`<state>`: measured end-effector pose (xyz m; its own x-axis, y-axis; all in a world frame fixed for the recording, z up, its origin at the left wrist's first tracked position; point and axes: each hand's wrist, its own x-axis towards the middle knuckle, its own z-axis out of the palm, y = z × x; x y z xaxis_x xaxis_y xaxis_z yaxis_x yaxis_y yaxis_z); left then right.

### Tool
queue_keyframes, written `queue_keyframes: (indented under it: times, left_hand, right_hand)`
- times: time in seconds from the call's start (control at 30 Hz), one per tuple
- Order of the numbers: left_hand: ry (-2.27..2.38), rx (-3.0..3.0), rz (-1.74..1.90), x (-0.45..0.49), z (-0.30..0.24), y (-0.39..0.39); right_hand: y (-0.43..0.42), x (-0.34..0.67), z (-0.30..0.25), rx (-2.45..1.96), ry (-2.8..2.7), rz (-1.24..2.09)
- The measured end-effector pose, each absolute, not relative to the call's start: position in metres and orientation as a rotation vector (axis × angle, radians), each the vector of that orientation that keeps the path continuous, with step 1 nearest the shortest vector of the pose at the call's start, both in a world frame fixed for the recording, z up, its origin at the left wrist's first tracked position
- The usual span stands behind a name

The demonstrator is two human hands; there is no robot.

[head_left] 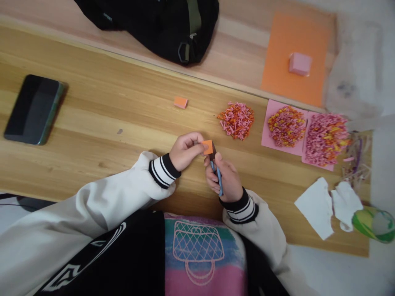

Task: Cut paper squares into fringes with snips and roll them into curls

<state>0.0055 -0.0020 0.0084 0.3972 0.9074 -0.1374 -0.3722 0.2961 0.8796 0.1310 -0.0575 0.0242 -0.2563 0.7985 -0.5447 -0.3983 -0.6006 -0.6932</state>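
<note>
Between the thumb and fingers of my left hand (189, 151) is a small orange paper square (207, 146). My right hand (225, 174) grips blue-handled scissors (218, 174), whose dark blades meet the square's right edge. Whether the blades are closed through the paper I cannot tell. Beyond my hands lies a pile of pink and orange paper shreds (237, 120). Up and to the left of it sits a small orange-topped stack of paper pieces (180, 102).
Two more shred heaps (286, 126) (325, 137) rest on pink paper at right. White tissue (317, 207) and a green-patterned cup (373, 224) are near the right edge. A phone (33, 109) lies far left. A black bag (160, 28) and orange sheet (293, 45) are at the back.
</note>
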Motion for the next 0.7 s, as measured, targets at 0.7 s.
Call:
queue_keyframes:
  times: [0.7]
  left_hand:
    - [0.798,0.833,0.982,0.0046,0.0015,-0.0032]
  right_hand:
    - [-0.0554,0.1337,0.0235,-1.159,-0.429,2.023]
